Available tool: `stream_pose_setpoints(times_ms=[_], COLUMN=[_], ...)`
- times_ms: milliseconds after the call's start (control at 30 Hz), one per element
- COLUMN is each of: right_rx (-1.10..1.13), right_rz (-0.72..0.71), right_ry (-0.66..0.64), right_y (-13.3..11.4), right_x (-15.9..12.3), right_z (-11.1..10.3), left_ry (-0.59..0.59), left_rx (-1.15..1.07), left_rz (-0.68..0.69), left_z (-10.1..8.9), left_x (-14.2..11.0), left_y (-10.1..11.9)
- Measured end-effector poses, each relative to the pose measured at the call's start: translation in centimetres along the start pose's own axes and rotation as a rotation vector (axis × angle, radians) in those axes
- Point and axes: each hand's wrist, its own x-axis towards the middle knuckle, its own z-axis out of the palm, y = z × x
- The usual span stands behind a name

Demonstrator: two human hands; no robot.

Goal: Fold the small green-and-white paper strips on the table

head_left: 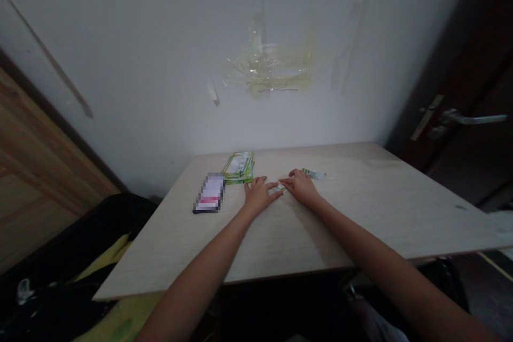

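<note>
A small white-and-green piece (280,187), too small to make out clearly, lies between my hands low over the table. Thumb and index finger of my left hand (257,196) close on its left side, while the other fingers spread towards the packets. From the right, the fingertips of my right hand (303,189) meet the same piece and pinch it. Just beyond my right hand lies a flat white-and-green strip or tube (315,174), partly hidden by the fingers. A stack of green-and-white packets (239,166) sits beyond my left hand.
On the left of the pale wooden table (344,235) lies a phone (210,192) with its screen blurred. A wall with old tape (276,72) rises behind the table. To the right is a dark door with a metal handle (476,118). Dark bags (52,256) lie at the left.
</note>
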Motion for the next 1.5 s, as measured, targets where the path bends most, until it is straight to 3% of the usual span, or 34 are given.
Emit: stream_pose_setpoints(times_ms=[200, 500, 1000, 1500], right_rx=[0.109, 0.365, 0.408, 0.427], right_rz=[-0.063, -0.298, -0.31, -0.259], right_ry=[0.006, 0.051, 0.015, -0.003], right_y=[0.9, 2.3, 2.7, 1.8], right_x=[-0.3, -0.4, 0.0, 0.1], right_z=[0.4, 0.0, 0.1, -0.3], left_ry=[-0.06, -0.073, 0.068, 0.077], left_rx=[-0.001, -0.018, -0.09, -0.117], left_rz=[0.023, 0.04, 0.095, 0.101], left_z=[-0.1, 0.1, -0.7, -1.0], left_x=[0.1, -0.1, 0.3, 0.3], left_y=[-0.5, -0.8, -0.4, 0.0])
